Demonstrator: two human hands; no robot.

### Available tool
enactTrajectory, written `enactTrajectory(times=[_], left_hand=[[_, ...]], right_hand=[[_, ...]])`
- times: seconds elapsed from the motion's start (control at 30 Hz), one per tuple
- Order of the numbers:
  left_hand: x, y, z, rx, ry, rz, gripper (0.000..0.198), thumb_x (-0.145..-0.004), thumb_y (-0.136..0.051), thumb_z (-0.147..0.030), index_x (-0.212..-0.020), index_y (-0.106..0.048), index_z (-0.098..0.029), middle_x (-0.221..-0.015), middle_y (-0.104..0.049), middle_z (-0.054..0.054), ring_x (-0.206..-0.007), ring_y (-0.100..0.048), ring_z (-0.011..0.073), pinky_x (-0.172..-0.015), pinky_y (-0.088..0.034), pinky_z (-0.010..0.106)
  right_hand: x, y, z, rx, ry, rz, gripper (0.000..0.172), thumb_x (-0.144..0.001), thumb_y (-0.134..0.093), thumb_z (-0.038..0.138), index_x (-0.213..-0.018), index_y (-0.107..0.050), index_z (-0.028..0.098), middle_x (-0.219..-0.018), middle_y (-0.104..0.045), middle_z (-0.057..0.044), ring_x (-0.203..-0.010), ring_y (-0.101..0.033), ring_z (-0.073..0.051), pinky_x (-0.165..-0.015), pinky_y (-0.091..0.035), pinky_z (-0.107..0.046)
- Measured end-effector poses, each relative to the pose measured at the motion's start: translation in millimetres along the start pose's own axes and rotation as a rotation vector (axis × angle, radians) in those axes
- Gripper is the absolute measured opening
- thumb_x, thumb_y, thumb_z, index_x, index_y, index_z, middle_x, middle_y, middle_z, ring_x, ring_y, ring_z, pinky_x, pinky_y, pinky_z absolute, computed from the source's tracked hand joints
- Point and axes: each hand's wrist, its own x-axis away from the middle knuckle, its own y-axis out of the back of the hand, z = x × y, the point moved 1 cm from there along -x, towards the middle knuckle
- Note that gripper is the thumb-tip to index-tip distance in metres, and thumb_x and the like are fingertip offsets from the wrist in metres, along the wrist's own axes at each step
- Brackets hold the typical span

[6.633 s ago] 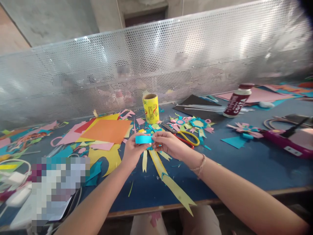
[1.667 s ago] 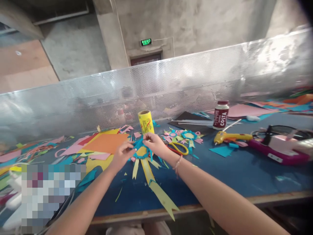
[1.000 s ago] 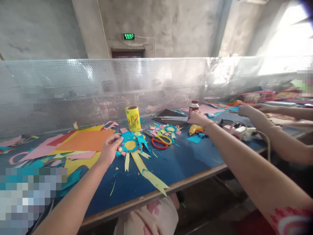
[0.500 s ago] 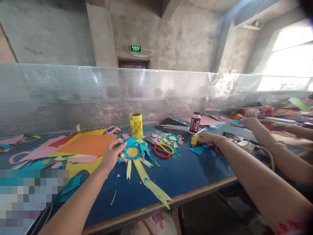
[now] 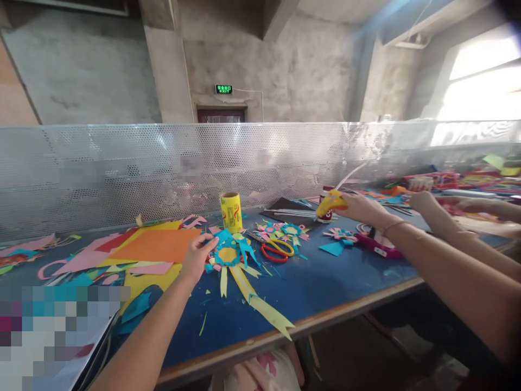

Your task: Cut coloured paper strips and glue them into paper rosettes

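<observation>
My left hand point(image 5: 197, 254) is pinching, thumb and fingers close together, the blue paper point(image 5: 222, 237) at the top of the rosette point(image 5: 230, 255), which is lying on the blue table point(image 5: 309, 290) with its pale tails trailing toward the near edge. My right hand point(image 5: 360, 209) is gripping the yellow glue gun point(image 5: 331, 203), which is partly covering a bottle point(image 5: 325, 216). Scissors point(image 5: 277, 251) are lying just right of the rosette, and a yellow roll point(image 5: 232, 214) is standing behind it.
</observation>
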Motion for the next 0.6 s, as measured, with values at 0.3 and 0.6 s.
enactTrajectory(times=[0.3, 0.6], left_hand=[[17.7, -25.6, -4.2, -0.081, 0.173, 0.167, 0.039, -0.063, -0.069, -0.053, -0.07, -0.062, -0.016, -0.05, -0.052, -0.001, -0.046, -0.049, 0.0101, -0.04, -0.032, 0.02], [16.6, -26.3, 5.1, -0.139, 0.315, 0.213, 0.036, -0.064, -0.07, -0.051, -0.071, -0.059, -0.017, -0.052, -0.054, -0.002, -0.048, -0.052, 0.0108, -0.047, -0.036, 0.022]], right_hand=[[52.6, 26.8, 91.7, 0.005, -0.062, -0.143, 0.052, -0.075, -0.062, 0.053, -0.104, -0.047, 0.013, -0.098, -0.062, -0.02, -0.08, -0.059, -0.025, -0.061, -0.031, -0.031], [72.6, -50.3, 183.4, -0.265, 0.172, -0.25, 0.029, -0.082, -0.046, 0.038, -0.1, -0.047, 0.015, -0.088, -0.059, -0.012, -0.077, -0.059, -0.025, -0.062, -0.041, -0.033]])
